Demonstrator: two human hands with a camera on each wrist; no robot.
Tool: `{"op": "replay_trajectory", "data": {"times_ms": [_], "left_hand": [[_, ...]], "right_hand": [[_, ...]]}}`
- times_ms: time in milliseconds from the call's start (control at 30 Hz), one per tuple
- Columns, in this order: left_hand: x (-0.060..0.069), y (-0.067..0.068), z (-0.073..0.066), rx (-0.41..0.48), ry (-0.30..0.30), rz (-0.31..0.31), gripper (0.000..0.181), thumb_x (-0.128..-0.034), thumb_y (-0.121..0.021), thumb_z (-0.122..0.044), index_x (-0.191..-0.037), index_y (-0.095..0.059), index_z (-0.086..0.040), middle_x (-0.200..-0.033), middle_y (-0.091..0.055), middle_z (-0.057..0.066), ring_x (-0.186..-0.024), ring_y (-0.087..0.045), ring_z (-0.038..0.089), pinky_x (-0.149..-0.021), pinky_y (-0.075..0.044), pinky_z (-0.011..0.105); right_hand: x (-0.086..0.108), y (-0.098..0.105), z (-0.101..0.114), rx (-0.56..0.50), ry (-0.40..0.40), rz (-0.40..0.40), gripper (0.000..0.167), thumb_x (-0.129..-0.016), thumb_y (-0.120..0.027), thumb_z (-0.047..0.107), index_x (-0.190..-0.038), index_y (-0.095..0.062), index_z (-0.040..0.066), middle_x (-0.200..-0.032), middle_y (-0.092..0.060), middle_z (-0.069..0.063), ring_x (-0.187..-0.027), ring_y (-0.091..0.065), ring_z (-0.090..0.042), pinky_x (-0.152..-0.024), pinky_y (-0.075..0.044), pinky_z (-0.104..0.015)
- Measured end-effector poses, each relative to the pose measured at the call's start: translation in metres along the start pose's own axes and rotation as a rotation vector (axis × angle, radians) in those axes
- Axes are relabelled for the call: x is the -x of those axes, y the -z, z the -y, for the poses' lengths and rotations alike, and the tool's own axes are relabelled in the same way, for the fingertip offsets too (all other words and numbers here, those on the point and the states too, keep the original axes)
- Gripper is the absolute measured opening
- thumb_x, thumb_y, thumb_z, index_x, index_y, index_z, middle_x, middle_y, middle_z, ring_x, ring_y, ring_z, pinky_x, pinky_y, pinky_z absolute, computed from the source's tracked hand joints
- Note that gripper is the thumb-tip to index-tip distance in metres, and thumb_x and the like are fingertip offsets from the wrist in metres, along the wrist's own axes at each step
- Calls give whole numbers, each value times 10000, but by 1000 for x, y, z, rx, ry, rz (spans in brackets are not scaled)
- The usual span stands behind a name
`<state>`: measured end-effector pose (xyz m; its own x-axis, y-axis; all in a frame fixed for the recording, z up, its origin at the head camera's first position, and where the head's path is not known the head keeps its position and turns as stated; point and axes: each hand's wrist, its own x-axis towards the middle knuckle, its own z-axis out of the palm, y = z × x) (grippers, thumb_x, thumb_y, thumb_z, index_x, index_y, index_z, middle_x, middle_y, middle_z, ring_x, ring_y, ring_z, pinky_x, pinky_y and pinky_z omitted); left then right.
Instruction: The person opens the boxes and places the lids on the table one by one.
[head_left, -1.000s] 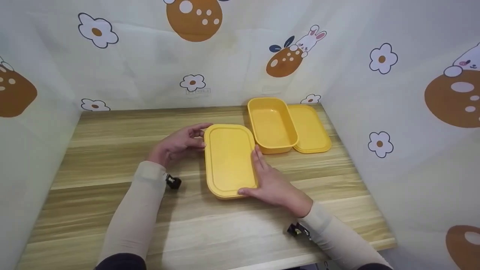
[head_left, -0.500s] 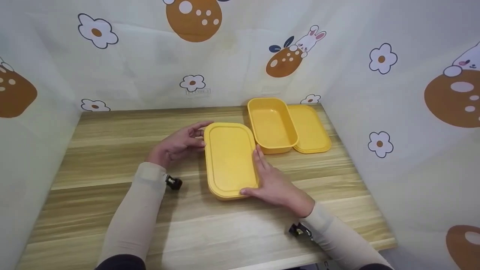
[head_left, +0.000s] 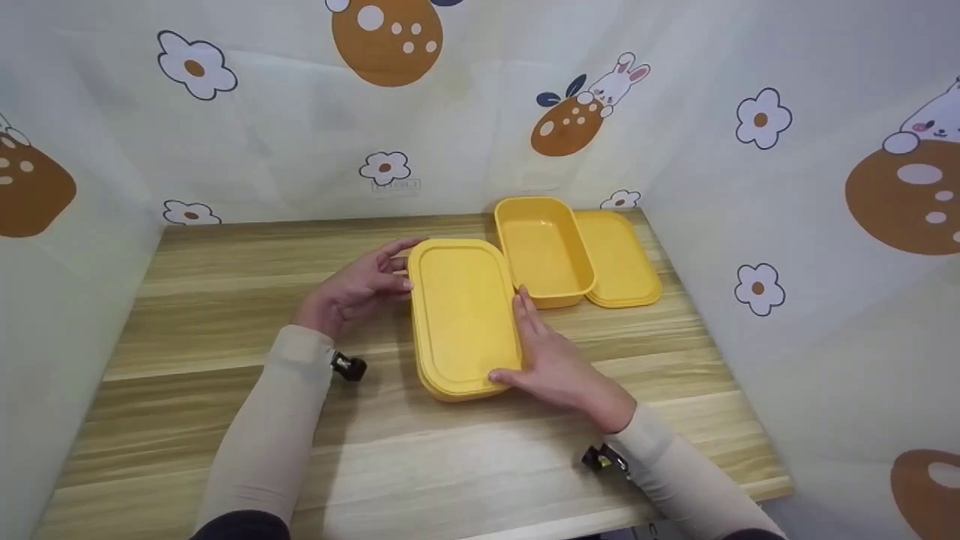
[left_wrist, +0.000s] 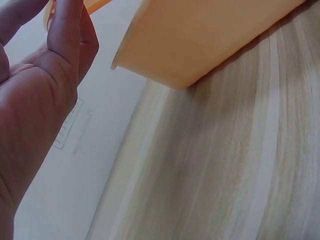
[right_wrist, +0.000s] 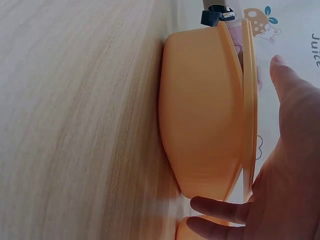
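Note:
A yellow lid (head_left: 466, 315) sits above a yellow box (right_wrist: 200, 110) on the table. In the right wrist view the lid stands partly off the rim, with gaps at both ends. My left hand (head_left: 360, 286) holds the lid's far left edge between thumb and fingers. The left wrist view shows those fingers above the box's rim. On the other side, my right hand (head_left: 562, 367) holds the lid's right edge, its thumb over the near right corner and its fingers along the side. Most of the box is hidden under the lid in the head view.
A second yellow box (head_left: 547, 255), uncovered with nothing in it, stands just behind and right of the lid. Beside it lies another yellow lid (head_left: 622, 259), partly covered by that box. Patterned cloth (head_left: 285, 112) walls surround the wooden table (head_left: 210, 300).
The held lid has risen a little and shifted slightly back and right. My right hand has moved slightly right with it, while my left hand has barely moved.

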<state>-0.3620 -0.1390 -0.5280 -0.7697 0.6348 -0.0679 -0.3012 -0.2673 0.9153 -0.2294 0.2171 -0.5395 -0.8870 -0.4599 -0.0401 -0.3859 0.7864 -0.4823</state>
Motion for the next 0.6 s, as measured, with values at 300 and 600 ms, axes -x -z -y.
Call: {"op": "replay_trajectory", "data": {"times_ms": [300,600], "left_hand": [[8,4,-8,5,-55,21,879,-962,-618,242,-1725,-325,-82,-1480,-615,243,-1177,-744,294,-1009,-620,408],[25,14,-24,-28,-70,3,879,-975,-585,248,-1731,-306,-101,-1481,-643,193,-1162,-756,293,-983,-633,442]], "right_hand": [[0,-1,1,-14,17,-18,1371,-922,-678,827,-1747,74,31,-1831,174,-80,-1643,-235,-418,-1265,-364,-591],[0,-12,3,56,12,-4,1397,-896,-660,873,-1753,46,25,-1826,159,-106,-1630,-252,-448,-1245,-381,-625]]}}
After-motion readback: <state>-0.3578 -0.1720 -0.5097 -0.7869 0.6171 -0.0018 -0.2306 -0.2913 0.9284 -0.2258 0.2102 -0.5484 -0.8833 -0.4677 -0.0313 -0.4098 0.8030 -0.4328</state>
